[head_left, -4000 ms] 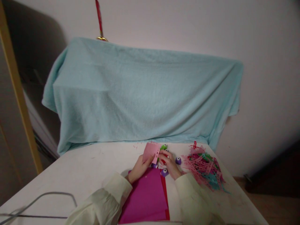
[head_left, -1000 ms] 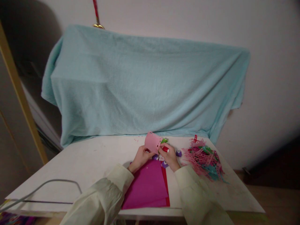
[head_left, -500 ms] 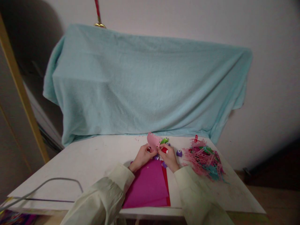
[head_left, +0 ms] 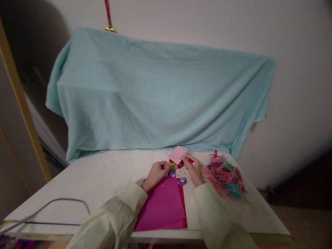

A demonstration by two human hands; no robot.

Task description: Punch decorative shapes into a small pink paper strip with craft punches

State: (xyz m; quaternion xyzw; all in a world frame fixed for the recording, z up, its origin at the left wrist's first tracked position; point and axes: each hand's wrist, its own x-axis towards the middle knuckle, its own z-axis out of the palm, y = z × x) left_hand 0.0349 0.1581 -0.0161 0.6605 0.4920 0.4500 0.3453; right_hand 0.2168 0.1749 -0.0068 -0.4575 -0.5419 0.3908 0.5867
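Right now the pale pink paper square [head_left: 178,154] sits tilted just above the white table [head_left: 103,180], its notched edge pointing up and to the right, pinched together with a small red punch [head_left: 190,161] by the right hand [head_left: 194,172]. That hand is closed around the punch, thumb and fingers clamped on it, and the paper lies up and to the left of its knuckles. The left hand [head_left: 156,174] rests curled on the table just left of the paper, fingertips near a green punch [head_left: 173,166] and a purple punch [head_left: 171,173]; whether it actually grips either I cannot tell. Of the 2 hands, the right is nearer the paper and touching it, while the left sits a little apart below it.

Just below the hands lies a magenta sheet [head_left: 162,205] with a red sheet [head_left: 182,204] peeking out along its right edge, and a second purple punch [head_left: 183,181] sits at the red sheet's top corner. Right of the right hand, a heap of punched pink and teal scraps [head_left: 227,180] crowds the table. Behind everything, a light blue towel [head_left: 160,97] drapes over something bulky. Far left of the magenta sheet, a grey cable [head_left: 52,207] loops across the table.
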